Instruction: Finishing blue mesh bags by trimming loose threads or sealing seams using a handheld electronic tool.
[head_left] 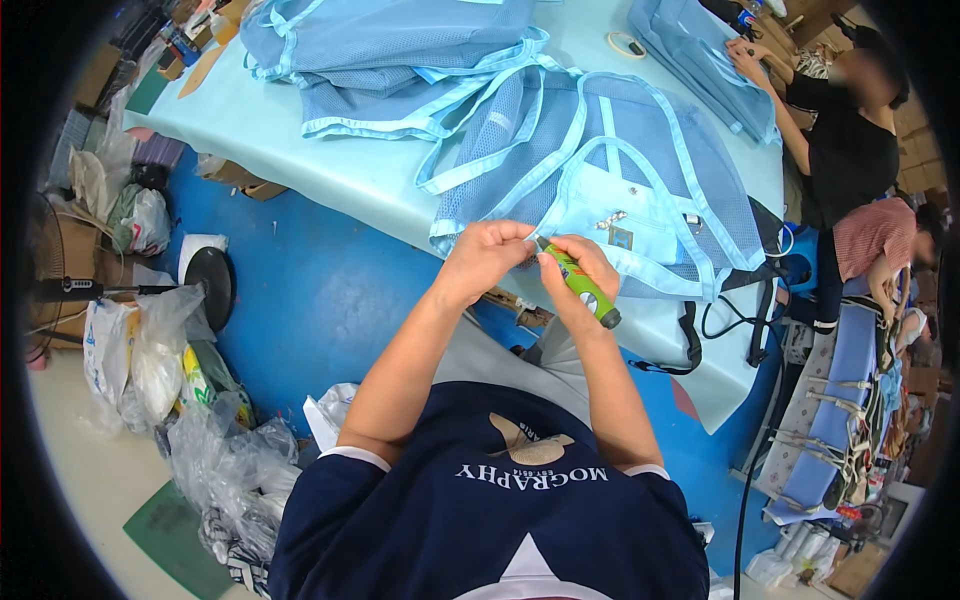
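My right hand [590, 268] is closed around a green, marker-shaped tool [578, 280] with dark ends, tilted so one end points at my left fingertips. With thumb and fingers pinched together, my left hand [488, 255] meets that end; whatever sits in the pinch is too small to make out. A light-blue trim strip runs down to about this spot. Just beyond both hands lies a blue mesh bag [715, 170] with pale-blue straps, a pale-blue pocket [640, 190], a small metal clasp and a square patch.
More blue mesh bags [400, 50] are piled on the pale-blue table [290, 160]. A tape roll [626, 44] lies at the back. Right, a co-worker [850, 150] handles another bag. Black straps and a cable hang off the table's right edge. Plastic bags [150, 350] and a fan stand left.
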